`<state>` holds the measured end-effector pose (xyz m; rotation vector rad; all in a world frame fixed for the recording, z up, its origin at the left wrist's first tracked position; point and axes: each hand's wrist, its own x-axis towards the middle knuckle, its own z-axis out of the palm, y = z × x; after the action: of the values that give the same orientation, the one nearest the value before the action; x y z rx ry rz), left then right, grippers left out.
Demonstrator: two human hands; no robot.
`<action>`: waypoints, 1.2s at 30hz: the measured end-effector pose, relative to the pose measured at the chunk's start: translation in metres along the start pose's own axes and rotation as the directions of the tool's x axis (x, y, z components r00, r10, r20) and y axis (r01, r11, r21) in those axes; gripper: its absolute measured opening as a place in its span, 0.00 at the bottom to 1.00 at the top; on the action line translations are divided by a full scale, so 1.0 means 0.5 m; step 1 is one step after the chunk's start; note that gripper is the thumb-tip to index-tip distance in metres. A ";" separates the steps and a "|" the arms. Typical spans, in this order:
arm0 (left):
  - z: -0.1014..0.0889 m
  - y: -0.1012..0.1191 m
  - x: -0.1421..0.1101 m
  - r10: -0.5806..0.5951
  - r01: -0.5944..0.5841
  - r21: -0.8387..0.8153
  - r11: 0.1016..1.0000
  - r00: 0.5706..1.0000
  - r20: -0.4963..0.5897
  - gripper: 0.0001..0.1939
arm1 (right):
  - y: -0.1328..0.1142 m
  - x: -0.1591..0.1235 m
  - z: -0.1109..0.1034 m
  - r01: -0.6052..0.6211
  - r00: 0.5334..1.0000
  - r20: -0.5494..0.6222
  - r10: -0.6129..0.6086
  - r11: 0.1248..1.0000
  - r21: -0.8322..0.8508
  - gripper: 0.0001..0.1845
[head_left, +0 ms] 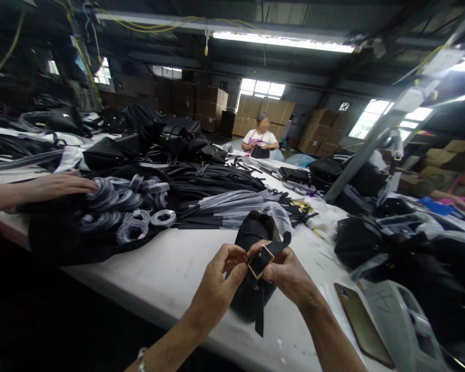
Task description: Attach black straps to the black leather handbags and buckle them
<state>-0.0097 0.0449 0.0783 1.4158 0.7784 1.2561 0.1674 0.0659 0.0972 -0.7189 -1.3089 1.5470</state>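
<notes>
My left hand (219,281) and my right hand (289,274) are both closed on a black strap (269,253) that carries a gold rectangular buckle (260,262). The strap belongs to a small black bag (251,235) that stands on the white table (170,268) right behind my hands. My left fingers pinch the strap just left of the buckle. My right fingers pinch it on the right side. A loose end of the strap (259,315) hangs down between my wrists.
Another person's hand (58,185) rests on coiled wrapped straps (127,204) at the left. Black bags (166,137) and strap bundles (232,199) cover the far table. A phone (362,323) lies at the right. A person (260,138) sits at the far end. Cardboard boxes (263,111) line the back wall.
</notes>
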 end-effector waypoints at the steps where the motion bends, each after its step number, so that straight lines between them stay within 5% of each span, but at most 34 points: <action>1: -0.002 0.004 -0.006 0.099 -0.092 0.142 0.986 0.994 -0.041 0.10 | -0.001 -0.001 0.003 -0.003 1.000 -0.005 0.003 1.000 -0.024 0.19; 5: -0.013 0.017 -0.022 0.386 -0.308 0.545 0.780 0.922 -0.031 0.08 | -0.003 -0.004 0.019 -0.049 0.998 -0.034 0.046 0.996 -0.077 0.21; 13: -0.014 0.048 -0.032 0.454 -0.333 0.721 0.608 0.890 0.029 0.08 | -0.017 -0.009 0.038 0.003 1.000 -0.010 -0.004 0.993 -0.116 0.20; 21: -0.007 0.079 -0.052 0.516 -0.371 0.723 0.583 0.856 0.023 0.09 | -0.028 -0.019 0.045 -0.029 0.998 0.044 0.033 0.994 -0.107 0.20; 31: -0.004 0.075 -0.055 0.430 -0.263 0.760 0.594 0.903 -0.024 0.07 | -0.034 -0.021 0.050 -0.114 0.989 0.077 0.125 0.984 -0.134 0.20; 36: -0.010 0.077 -0.049 0.412 -0.259 0.668 0.698 0.908 -0.078 0.04 | -0.024 -0.024 0.052 -0.136 0.985 0.082 0.155 0.971 -0.196 0.20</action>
<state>-0.0263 0.0141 0.1079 2.0780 1.2310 1.5281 0.1525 0.0440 0.1134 -0.8865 -1.5196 1.6042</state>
